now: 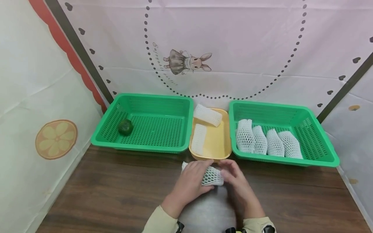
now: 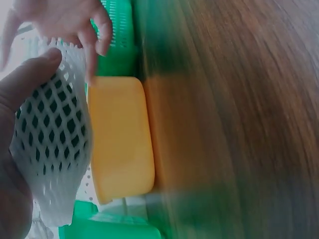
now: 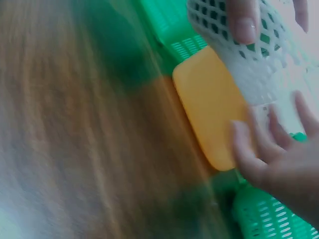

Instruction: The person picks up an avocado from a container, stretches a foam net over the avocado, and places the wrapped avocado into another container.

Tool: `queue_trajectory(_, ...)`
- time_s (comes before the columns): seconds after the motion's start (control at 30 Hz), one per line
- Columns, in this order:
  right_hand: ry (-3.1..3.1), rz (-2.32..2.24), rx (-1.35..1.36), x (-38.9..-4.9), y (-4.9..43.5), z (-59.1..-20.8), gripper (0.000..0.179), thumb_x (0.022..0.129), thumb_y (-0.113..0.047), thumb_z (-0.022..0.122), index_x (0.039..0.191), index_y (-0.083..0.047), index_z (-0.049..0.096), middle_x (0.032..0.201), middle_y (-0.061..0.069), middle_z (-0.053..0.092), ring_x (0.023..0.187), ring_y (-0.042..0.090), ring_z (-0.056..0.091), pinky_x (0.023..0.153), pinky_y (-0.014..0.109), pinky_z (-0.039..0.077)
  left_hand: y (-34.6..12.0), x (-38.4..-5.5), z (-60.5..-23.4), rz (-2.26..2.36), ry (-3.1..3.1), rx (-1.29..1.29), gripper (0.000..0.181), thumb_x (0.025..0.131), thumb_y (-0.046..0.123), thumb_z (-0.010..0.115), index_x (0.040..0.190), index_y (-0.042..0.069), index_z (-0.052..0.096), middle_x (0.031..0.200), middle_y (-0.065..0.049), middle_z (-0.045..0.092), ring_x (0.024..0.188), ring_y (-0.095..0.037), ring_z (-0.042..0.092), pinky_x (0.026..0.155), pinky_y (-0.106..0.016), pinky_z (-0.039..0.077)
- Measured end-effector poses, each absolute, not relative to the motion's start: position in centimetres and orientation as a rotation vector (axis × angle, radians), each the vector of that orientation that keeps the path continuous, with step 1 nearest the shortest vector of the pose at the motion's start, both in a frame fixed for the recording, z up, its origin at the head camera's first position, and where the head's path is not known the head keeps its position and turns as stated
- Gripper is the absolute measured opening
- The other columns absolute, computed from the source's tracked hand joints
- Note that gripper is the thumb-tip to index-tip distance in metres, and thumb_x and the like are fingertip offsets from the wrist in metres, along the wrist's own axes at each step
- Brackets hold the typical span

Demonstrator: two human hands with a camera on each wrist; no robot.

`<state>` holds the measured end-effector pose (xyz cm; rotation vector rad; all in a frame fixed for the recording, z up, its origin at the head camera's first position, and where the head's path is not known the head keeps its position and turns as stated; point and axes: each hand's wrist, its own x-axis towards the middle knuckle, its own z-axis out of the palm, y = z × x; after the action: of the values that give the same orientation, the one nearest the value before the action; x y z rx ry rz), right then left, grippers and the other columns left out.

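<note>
My left hand [image 1: 190, 181] grips a white foam net sleeve [image 1: 212, 176] above the table, just in front of the yellow tray. The sleeve [image 2: 52, 134] bulges in the middle, and something dark green shows through its mesh. In the left wrist view the thumb lies along the near side of the net. My right hand [image 1: 238, 183] is at the sleeve's right end. Its fingers [image 3: 241, 147] are spread and loosely bent, close beside that end and pinching nothing. A dark green round fruit [image 1: 125, 127] sits in the left green basket [image 1: 163, 149].
Between the two baskets stands the yellow tray [image 1: 217, 139], with two flat foam net sleeves [image 1: 199, 139] in it. The right green basket [image 1: 314, 158] contains several filled net sleeves [image 1: 245, 136] side by side. A patterned cloth [image 1: 233, 48] hangs behind.
</note>
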<state>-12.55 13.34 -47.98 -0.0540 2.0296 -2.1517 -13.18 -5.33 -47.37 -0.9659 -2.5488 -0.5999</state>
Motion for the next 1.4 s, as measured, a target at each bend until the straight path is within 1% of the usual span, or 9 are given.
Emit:
queue_trajectory(0.13,2.086,-1.895,-0.241,-12.8,13.6,-47.7,0.046,0.086,-0.013,0.065,0.125,0.003,0.046,0.117,0.017,0.053,0.101,0.023,0.051,0.083,0.026,0.045,-5.3,-13.1,-47.2,-0.668,-2.558,-1.031,0.086,0.063,0.038,0.083,0.133,0.012,0.04,0.123,-0.002,0.052,0.116,-0.018,0.046,0.103,-0.039,0.032)
queue_trajectory(0.3,2.12,-1.972,-0.049,-12.7,14.2,-46.6,0.042,0.082,-0.006,0.068,0.119,0.0,0.051,0.112,0.016,0.054,0.096,0.022,0.051,0.077,0.029,0.047,-6.6,-13.4,-47.1,-0.688,-2.486,-0.893,0.092,0.054,0.039,0.087,0.13,0.011,0.043,0.132,-0.011,0.042,0.126,-0.026,0.036,0.106,-0.057,0.017)
queue_trajectory(0.43,2.134,-2.041,0.014,-12.7,15.0,-45.2,0.044,0.082,-0.003,0.067,0.121,0.001,0.048,0.117,0.017,0.052,0.1,0.022,0.049,0.078,0.028,0.047,-8.2,-14.0,-47.1,-0.74,-2.406,-0.728,0.094,0.052,0.031,0.09,0.129,0.007,0.042,0.132,-0.016,0.04,0.126,-0.031,0.034,0.104,-0.057,0.021)
queue_trajectory(0.67,2.298,-2.02,-0.018,-13.3,16.9,-42.9,0.042,0.083,-0.002,0.066,0.119,0.001,0.044,0.116,0.017,0.05,0.095,0.018,0.052,0.072,0.029,0.05,-10.8,-14.8,-47.1,-0.754,-2.495,-0.505,0.074,0.068,0.023,0.083,0.129,0.008,0.045,0.134,-0.018,0.038,0.127,-0.035,0.032,0.1,-0.055,0.03)
queue_trajectory(0.9,2.363,-2.175,0.169,-15.1,21.1,-40.2,0.031,0.085,-0.006,0.065,0.106,-0.014,0.043,0.099,-0.004,0.055,0.079,0.004,0.061,0.066,0.02,0.051,-13.0,-15.0,-47.3,-0.757,-2.632,-0.315,0.055,0.078,0.018,0.074,0.127,0.007,0.051,0.134,-0.016,0.04,0.13,-0.033,0.029,0.099,-0.053,0.032)
queue_trajectory(1.0,2.395,-2.266,0.352,-16.1,22.9,-39.5,0.034,0.085,-0.011,0.066,0.104,-0.018,0.039,0.11,0.0,0.05,0.079,0.002,0.056,0.065,0.016,0.048,-13.4,-15.1,-47.4,-0.751,-2.644,-0.339,0.048,0.08,0.017,0.073,0.124,0.008,0.055,0.133,-0.014,0.041,0.131,-0.033,0.028,0.1,-0.053,0.032)
queue_trajectory(1.1,2.563,-2.044,0.594,-17.3,24.4,-39.4,0.047,0.085,-0.027,0.067,0.114,-0.02,0.03,0.131,0.009,0.031,0.092,0.011,0.045,0.07,0.022,0.043,-13.5,-15.1,-47.4,-0.752,-2.642,-0.347,0.045,0.08,0.016,0.072,0.122,0.009,0.057,0.133,-0.014,0.042,0.132,-0.033,0.028,0.099,-0.053,0.032)
queue_trajectory(1.2,2.746,-1.723,0.666,-18.4,25.3,-40.2,0.068,0.084,-0.036,0.065,0.132,-0.018,0.02,0.139,0.015,0.02,0.098,0.02,0.035,0.068,0.029,0.039,-13.5,-15.1,-47.4,-0.761,-2.639,-0.338,0.045,0.079,0.015,0.073,0.121,0.01,0.058,0.133,-0.013,0.042,0.131,-0.033,0.029,0.098,-0.054,0.033)
queue_trajectory(1.4,2.898,-1.466,0.586,-19.1,25.2,-42.3,0.078,0.086,-0.04,0.06,0.148,-0.02,0.017,0.133,0.024,0.018,0.113,0.039,0.037,0.072,0.044,0.043,-13.7,-15.1,-47.3,-0.781,-2.667,-0.332,0.045,0.08,0.017,0.073,0.122,0.01,0.057,0.133,-0.014,0.042,0.132,-0.032,0.027,0.098,-0.055,0.033)
